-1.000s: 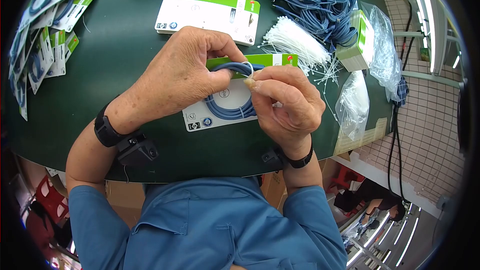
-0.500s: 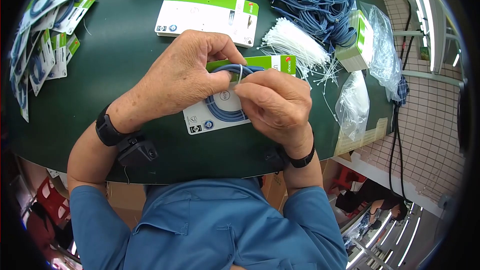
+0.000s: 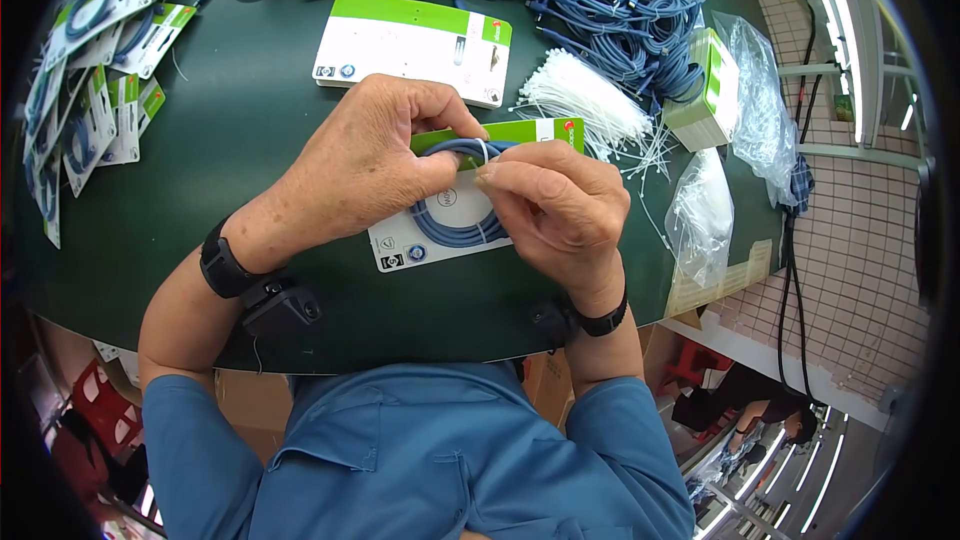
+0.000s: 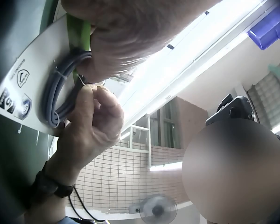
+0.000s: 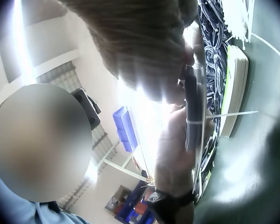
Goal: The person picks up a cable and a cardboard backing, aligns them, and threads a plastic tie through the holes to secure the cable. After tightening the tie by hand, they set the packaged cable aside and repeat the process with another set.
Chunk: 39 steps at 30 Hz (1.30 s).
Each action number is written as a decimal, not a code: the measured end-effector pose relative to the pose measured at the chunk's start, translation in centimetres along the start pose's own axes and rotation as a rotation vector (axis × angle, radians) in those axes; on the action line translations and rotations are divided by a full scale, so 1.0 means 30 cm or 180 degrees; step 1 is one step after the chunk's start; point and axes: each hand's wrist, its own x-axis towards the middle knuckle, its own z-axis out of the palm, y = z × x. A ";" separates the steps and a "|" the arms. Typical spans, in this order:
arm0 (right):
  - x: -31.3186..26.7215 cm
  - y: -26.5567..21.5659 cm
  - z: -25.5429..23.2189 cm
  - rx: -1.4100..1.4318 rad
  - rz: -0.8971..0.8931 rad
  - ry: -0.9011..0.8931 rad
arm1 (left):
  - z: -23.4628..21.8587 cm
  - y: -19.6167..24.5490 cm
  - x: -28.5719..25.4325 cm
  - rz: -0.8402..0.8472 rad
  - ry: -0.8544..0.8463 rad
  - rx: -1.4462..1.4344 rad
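Observation:
A green and white card (image 3: pixel 440 254) carries a coiled blue cable (image 3: pixel 455 234), in front of the person in the head view. The left hand (image 3: pixel 372 158) grips the card's upper edge and the top of the coil between thumb and fingers. At the coil's upper right a white tie (image 3: pixel 485 151) loops round the cable, and the right hand (image 3: pixel 566 205) pinches it between thumb and fingertips. In the left wrist view the coil (image 4: pixel 50 95) lies against the card. The right wrist view shows a white tie tail (image 5: pixel 238 114) sticking out behind the card.
A stack of cards (image 3: pixel 400 40) lies behind the hands, with loose blue cables (image 3: pixel 620 15) along the back. White ties (image 3: pixel 590 100), a card box (image 3: pixel 705 100) and plastic bags (image 3: pixel 702 225) are on the right. Finished-looking cards with cables (image 3: pixel 100 125) lie at the left.
The right hand has moved slightly left and inward since the earliest frame, and the white loop looks narrower round the cable. The left hand keeps its grip.

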 end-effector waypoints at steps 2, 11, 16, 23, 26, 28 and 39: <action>0.001 0.009 -0.001 0.0182 0.0043 -0.0034 | -0.005 0.003 0.001 0.0074 -0.0030 0.0071; -0.032 0.082 -0.125 0.0841 0.1814 0.1779 | -0.019 0.055 -0.008 -0.0058 0.0038 -0.0467; -0.035 0.114 -0.036 0.1953 0.1733 0.0351 | -0.028 0.093 -0.018 -0.0232 -0.0137 -0.0652; -0.185 0.053 0.018 0.3380 0.2641 0.0149 | -0.021 0.104 -0.017 -0.0252 -0.0129 -0.0775; -0.196 0.082 0.017 0.3922 0.2651 0.0073 | -0.016 0.088 -0.014 -0.0203 -0.0093 -0.0624; -0.192 0.087 0.014 0.2875 0.2002 -0.0281 | -0.015 0.081 -0.014 -0.0169 -0.0090 -0.0617; -0.207 0.087 0.013 0.3550 0.2707 -0.0167 | -0.009 0.068 -0.011 -0.0166 -0.0078 -0.0677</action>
